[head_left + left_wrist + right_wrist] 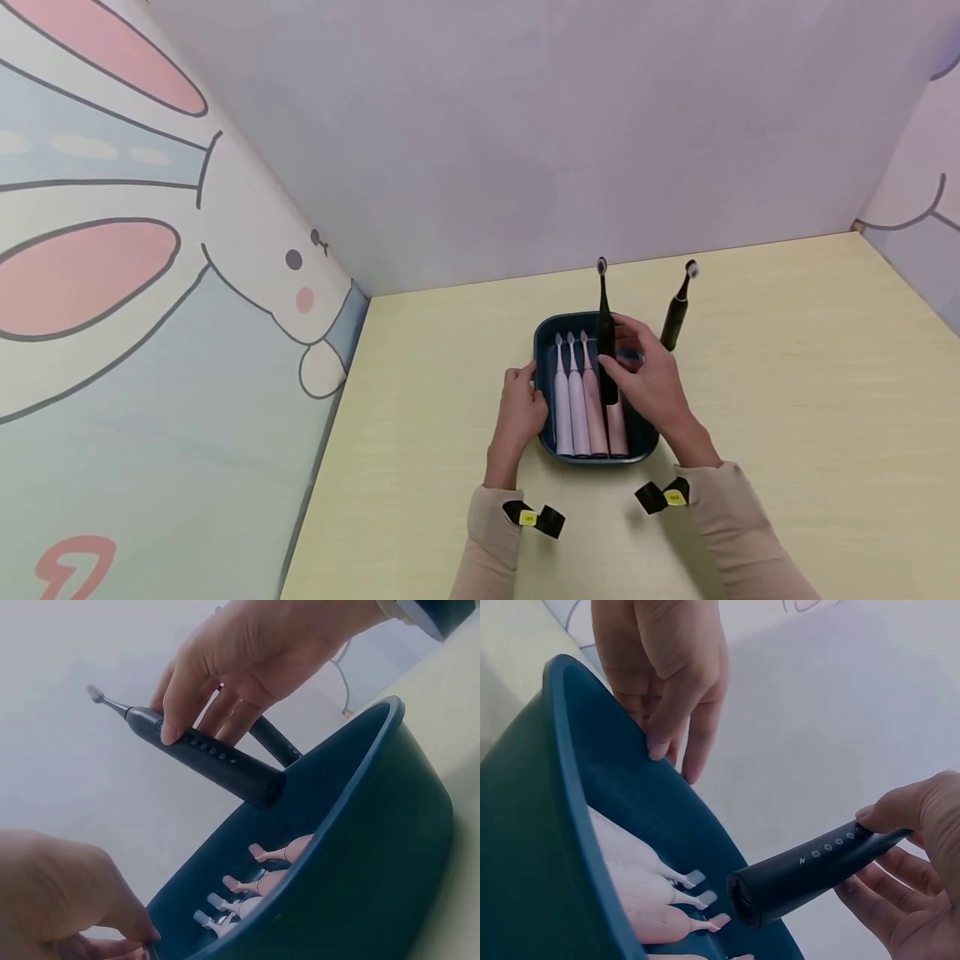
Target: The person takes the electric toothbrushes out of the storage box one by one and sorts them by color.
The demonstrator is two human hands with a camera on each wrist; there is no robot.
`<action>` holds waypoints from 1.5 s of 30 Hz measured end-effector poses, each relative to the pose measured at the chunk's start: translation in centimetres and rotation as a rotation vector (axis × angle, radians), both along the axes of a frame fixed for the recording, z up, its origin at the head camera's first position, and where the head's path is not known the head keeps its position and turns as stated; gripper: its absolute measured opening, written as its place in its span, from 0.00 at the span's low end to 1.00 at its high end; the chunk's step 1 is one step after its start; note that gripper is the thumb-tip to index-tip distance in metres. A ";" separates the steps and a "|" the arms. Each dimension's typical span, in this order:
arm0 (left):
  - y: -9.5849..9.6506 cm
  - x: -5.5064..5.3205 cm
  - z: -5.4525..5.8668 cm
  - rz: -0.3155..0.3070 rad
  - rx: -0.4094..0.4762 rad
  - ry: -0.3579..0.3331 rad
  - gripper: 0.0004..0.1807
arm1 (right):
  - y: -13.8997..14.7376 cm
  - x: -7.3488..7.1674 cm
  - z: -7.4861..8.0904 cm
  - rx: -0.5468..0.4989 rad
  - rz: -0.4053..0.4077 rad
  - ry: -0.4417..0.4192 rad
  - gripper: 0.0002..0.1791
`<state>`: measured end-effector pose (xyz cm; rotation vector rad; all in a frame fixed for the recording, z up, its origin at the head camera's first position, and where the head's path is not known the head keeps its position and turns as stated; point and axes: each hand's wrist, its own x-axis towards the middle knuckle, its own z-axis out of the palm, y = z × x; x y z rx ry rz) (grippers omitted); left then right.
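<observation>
A black electric toothbrush is held above the dark blue tray, its head uppermost, by the right hand, whose thumb and fingers are closed around the handle. The tray's left rim is pinched by the left hand, with the thumb inside and the fingers outside. In the tray, two white electric toothbrushes and two pink electric toothbrushes are laid side by side. The step in hand is judged to be a transfer of the black toothbrush between tray and table; which way cannot be told. If it is to go in, it should be tipped flat along the row; if out, it should be carried over the rim and set on its base. By the head view alone, the brush could be taken as lying over a pink handle; by the left wrist view, its base end is shown raised clear. A second black toothbrush, seemingly stood upright beyond the right hand, is not shown in the right wrist view, where the button icons are seen closely.
</observation>
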<state>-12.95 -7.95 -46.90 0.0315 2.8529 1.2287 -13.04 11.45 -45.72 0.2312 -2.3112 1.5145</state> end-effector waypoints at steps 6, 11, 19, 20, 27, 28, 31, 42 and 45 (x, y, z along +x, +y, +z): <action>0.0 -0.3 0.0 0.010 0.006 -0.007 0.26 | 0.9 -0.4 0.5 -0.026 -0.008 0.018 0.33; 0.0 -0.5 -0.1 0.015 0.009 -0.009 0.26 | 1.8 -0.7 0.8 -0.038 -0.033 0.034 0.34; -0.1 -0.7 0.0 0.019 0.015 -0.020 0.26 | 3.2 -0.9 1.2 -0.113 -0.092 0.062 0.35; -0.1 -0.7 0.0 0.019 0.013 -0.021 0.27 | 3.4 -0.8 1.3 -0.119 -0.100 0.067 0.35; -0.4 -0.7 0.1 0.021 0.012 -0.028 0.26 | 4.2 -0.6 1.6 -0.174 -0.142 0.104 0.36; -0.4 -0.7 0.1 0.019 0.012 -0.021 0.26 | 4.3 -0.5 1.6 -0.180 -0.146 0.106 0.36; -0.6 -0.7 0.1 0.012 0.008 -0.002 0.26 | 4.7 -0.5 1.3 -0.195 -0.162 0.109 0.35; -0.6 -0.8 0.0 0.005 0.009 0.012 0.26 | 5.7 0.2 1.5 -0.246 -0.195 0.146 0.34; -0.6 -0.8 -0.1 0.008 0.008 0.006 0.27 | 6.3 -0.1 0.9 -0.257 -0.207 0.143 0.34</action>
